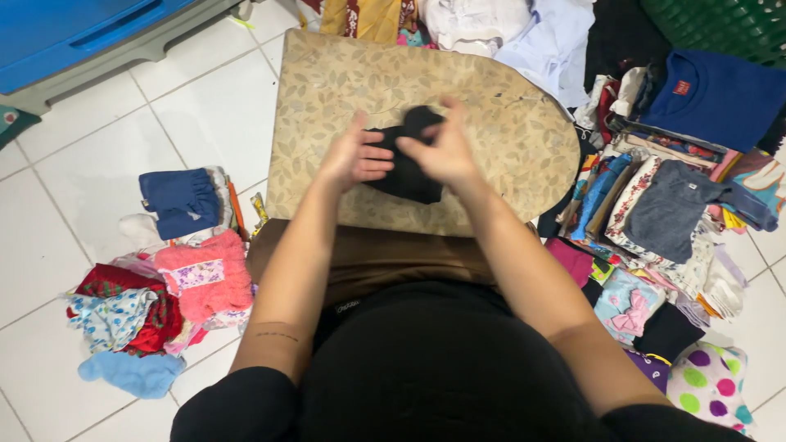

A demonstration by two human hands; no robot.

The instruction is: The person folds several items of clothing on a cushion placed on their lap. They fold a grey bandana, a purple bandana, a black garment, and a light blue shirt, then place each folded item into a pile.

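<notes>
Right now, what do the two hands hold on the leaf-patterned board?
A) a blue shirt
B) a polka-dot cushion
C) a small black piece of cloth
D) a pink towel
C: the left hand and the right hand both grip a small black cloth over the leaf-patterned board; the pink item lies on the floor to the left, untouched.

Home laundry spot: clothes piles (667, 205), tiled floor (74, 221).

top: black, short sleeves | lap: brown cloth | forearms: bare, small tattoo
</notes>
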